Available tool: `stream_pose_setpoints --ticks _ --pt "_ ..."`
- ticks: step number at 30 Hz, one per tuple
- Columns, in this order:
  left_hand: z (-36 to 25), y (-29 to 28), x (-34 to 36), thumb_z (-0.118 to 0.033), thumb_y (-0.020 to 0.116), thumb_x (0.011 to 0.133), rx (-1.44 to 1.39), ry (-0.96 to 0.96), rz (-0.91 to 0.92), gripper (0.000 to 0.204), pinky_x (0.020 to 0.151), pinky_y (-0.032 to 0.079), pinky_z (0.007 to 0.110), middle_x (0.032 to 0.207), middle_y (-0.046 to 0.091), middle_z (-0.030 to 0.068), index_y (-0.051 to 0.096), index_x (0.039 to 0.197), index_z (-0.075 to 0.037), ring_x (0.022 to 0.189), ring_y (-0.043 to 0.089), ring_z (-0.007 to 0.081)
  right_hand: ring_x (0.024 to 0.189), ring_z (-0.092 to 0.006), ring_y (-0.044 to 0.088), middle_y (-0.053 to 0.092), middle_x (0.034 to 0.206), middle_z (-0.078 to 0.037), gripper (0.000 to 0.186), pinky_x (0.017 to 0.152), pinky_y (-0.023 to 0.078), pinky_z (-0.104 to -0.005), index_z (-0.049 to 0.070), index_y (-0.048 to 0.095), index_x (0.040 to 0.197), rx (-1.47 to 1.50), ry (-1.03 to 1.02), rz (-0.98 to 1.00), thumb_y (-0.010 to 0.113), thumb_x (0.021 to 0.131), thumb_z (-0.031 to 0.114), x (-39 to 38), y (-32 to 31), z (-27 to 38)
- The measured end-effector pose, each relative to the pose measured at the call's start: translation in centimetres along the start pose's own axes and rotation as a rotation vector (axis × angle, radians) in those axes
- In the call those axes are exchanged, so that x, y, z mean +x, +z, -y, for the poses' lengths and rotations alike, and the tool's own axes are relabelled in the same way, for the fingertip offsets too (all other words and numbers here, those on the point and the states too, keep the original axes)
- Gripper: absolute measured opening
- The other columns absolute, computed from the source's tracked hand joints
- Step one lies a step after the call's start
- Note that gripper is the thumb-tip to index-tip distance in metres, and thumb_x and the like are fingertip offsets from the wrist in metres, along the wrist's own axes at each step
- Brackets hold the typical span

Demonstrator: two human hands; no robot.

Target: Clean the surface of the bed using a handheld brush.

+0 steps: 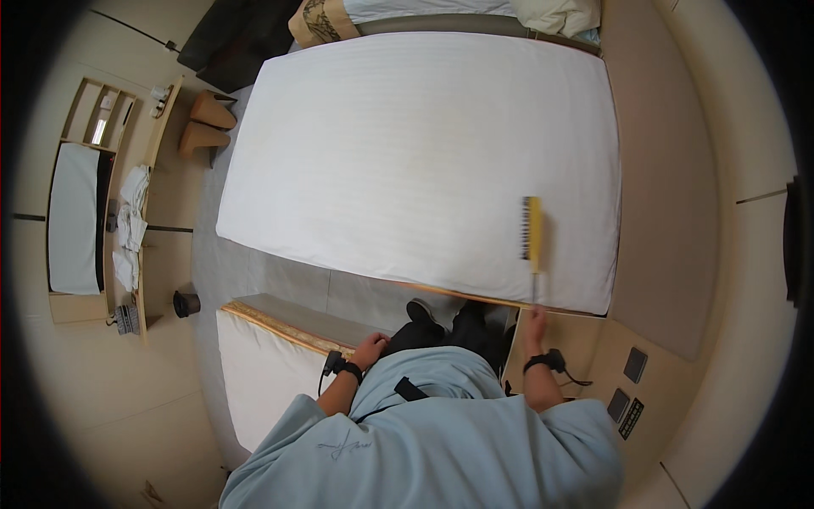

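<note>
My right hand [535, 327] is closed around the handle of a bed brush [533, 233] with a yellow back and dark bristles. The brush points away from me over the near right part of a bed's white sheet [415, 153], its bristles facing left. From this angle I cannot tell whether the bristles touch the sheet. My left hand [370, 349] is low beside my left thigh, fingers loosely extended, with nothing seen in it. Both wrists wear a black strap with a small device and a cable.
Behind my left side is a second bed [263, 356] with a white cover. A padded panel [666, 187] runs along the right wall. On the left are a desk shelf [161, 127] with white cloths, a brown chair [208, 123] and a black bin [186, 303]. Grey floor [297, 284] separates the beds.
</note>
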State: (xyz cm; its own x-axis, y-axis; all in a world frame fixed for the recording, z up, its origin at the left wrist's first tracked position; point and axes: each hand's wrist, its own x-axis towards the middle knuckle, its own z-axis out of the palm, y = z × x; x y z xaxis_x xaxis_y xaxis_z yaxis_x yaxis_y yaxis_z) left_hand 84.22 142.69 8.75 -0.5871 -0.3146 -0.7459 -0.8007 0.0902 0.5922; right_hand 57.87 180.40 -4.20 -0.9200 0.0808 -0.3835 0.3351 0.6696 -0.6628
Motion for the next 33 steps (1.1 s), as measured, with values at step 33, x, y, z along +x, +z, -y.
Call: stream_pose_setpoints --ticks 33 --pt "14.9 -1.4 -8.2 -0.02 0.042 0.09 -0.412 -0.257 -0.076 0.025 0.06 0.044 0.026 0.077 0.061 0.0068 0.058 0.101 -0.004 0.066 0.057 0.014 0.074 -0.042 0.059 0.061 0.076 -0.022 0.026 0.066 0.046 -0.0521 0.005 0.045 0.092 -0.115 -0.43 0.323 0.046 0.088 0.03 4.8 26.9 32.0"
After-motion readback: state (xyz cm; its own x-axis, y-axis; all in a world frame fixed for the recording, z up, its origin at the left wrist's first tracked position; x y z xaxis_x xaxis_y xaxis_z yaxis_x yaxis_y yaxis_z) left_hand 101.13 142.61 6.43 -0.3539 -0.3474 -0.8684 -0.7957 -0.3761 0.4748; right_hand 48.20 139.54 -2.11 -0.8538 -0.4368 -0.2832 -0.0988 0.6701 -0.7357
